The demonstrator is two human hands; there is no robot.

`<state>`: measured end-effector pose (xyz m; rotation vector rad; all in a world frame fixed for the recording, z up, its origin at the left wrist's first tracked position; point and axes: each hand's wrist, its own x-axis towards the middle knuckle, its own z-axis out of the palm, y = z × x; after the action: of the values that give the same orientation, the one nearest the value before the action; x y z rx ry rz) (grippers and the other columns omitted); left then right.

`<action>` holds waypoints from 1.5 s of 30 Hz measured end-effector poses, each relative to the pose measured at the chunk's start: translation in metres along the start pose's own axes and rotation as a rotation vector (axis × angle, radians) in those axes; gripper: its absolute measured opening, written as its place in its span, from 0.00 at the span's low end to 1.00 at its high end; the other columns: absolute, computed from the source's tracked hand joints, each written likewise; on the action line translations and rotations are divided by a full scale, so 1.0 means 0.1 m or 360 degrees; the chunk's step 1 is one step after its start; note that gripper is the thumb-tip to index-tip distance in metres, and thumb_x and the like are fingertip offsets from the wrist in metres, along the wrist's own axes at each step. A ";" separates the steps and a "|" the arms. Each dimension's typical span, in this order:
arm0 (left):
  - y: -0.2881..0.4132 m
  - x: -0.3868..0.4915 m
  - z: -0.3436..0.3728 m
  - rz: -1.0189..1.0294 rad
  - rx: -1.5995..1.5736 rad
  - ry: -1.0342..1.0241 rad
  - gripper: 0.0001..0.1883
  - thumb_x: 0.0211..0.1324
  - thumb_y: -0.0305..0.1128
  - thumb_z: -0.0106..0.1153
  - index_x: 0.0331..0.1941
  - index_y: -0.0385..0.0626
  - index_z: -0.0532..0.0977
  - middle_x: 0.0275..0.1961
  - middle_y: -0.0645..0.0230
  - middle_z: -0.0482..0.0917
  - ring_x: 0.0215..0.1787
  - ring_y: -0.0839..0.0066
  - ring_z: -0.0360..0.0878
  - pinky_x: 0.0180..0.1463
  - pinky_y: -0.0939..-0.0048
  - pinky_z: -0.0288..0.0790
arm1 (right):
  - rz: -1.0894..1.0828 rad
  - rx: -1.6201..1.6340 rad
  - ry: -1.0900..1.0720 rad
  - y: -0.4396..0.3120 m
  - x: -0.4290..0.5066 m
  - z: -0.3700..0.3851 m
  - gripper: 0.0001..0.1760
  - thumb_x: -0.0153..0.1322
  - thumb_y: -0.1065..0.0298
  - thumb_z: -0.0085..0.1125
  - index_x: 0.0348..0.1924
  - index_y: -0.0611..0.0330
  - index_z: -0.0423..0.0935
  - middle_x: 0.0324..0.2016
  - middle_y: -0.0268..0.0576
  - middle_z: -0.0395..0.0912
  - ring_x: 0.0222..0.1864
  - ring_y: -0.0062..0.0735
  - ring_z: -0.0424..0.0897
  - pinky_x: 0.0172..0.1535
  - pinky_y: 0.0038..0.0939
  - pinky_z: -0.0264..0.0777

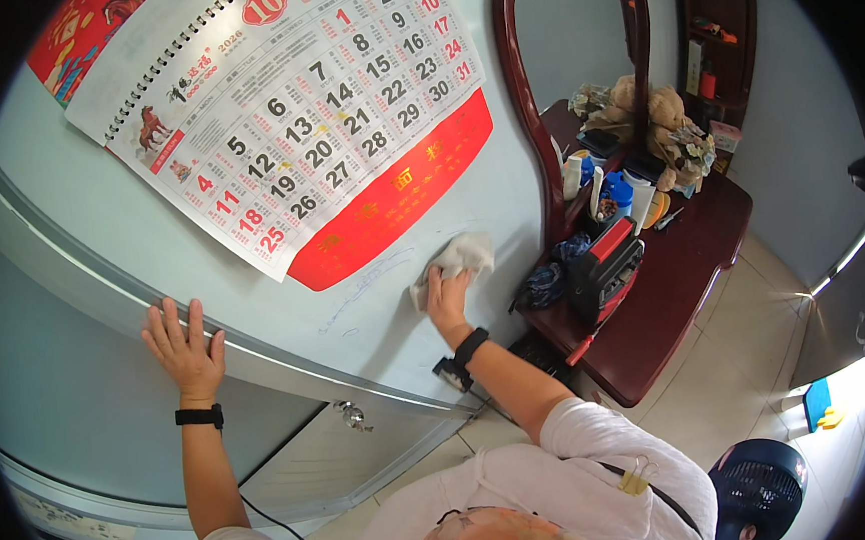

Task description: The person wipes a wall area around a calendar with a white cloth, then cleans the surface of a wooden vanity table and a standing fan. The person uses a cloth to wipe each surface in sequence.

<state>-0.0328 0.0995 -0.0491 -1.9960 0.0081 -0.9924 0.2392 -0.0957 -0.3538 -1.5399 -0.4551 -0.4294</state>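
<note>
My right hand (449, 299) presses a crumpled pale cloth (469, 256) against the light-coloured wall (392, 333), below and to the right of a spiral-bound wall calendar (302, 121). Thin blue pen scribbles (366, 286) mark the wall between the calendar's red bottom strip and the cloth. My left hand (186, 351) lies flat with spread fingers on the metal frame edge (257, 350) of a door or panel, holding nothing. Both wrists wear black bands.
A dark red dressing table (674, 276) with an oval-topped mirror stands at the right, holding bottles, a teddy bear (665, 107) and a red-and-black device (609, 261). A round door knob (352, 415) sticks out below the frame. A black fan (760, 488) stands at lower right.
</note>
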 end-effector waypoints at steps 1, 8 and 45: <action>0.00 0.00 0.00 0.0005 -0.0004 -0.0003 0.30 0.66 0.51 0.52 0.70 0.56 0.67 0.76 0.55 0.59 0.78 0.47 0.50 0.77 0.38 0.38 | -0.0021 0.0005 -0.0010 0.03 0.17 -0.07 0.18 0.78 0.63 0.48 0.49 0.73 0.73 0.52 0.73 0.69 0.57 0.77 0.61 0.70 0.63 0.41; -0.01 0.00 0.02 0.0020 -0.0020 0.0018 0.30 0.66 0.50 0.52 0.70 0.55 0.67 0.76 0.54 0.58 0.78 0.46 0.50 0.76 0.37 0.39 | -0.0182 -0.0306 0.0150 0.15 1.24 -0.46 0.25 0.78 0.58 0.47 0.55 0.75 0.72 0.62 0.77 0.60 0.65 0.76 0.55 0.72 0.58 0.39; 0.03 0.03 -0.04 -0.0101 -0.0144 -0.0047 0.33 0.55 0.50 0.64 0.66 0.59 0.71 0.75 0.56 0.60 0.76 0.49 0.54 0.70 0.36 0.48 | 0.0691 0.0582 -0.0290 -0.25 -0.76 0.23 0.36 0.82 0.49 0.36 0.67 0.77 0.54 0.71 0.66 0.49 0.73 0.59 0.45 0.74 0.51 0.31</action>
<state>-0.0325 0.0940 -0.0479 -2.1047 -0.0270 -1.0188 0.1614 -0.0740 -0.3739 -1.2768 -0.3053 0.1282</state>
